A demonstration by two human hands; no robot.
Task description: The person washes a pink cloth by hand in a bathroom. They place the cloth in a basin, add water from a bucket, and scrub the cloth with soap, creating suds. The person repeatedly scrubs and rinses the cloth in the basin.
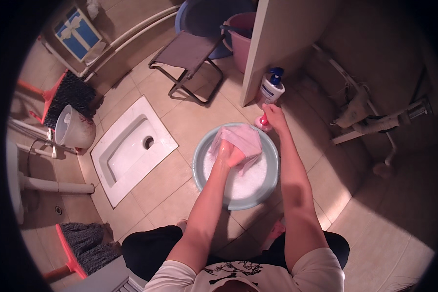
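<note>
A grey-blue plastic basin [199, 175] of white suds [246, 186] stands on the floor before me. My left hand [230, 153] reaches into a pink cloth [242, 137] and holds it up over the suds; the cloth hides my fingers. Just beyond the basin's far right rim, my right hand [275, 116] has its fingers curled around the red top of a small pink bottle [262, 126]. Behind that hand stands a white pump bottle [273, 87] with a blue head, bearing writing.
A squat toilet [135, 149] is set in the tiled floor at left. Beyond are a folding stool [188, 51], a pink bucket [241, 47] and a partition edge [253, 54]. Brooms [67, 98] [87, 244] and a waste bin [76, 127] line the left side.
</note>
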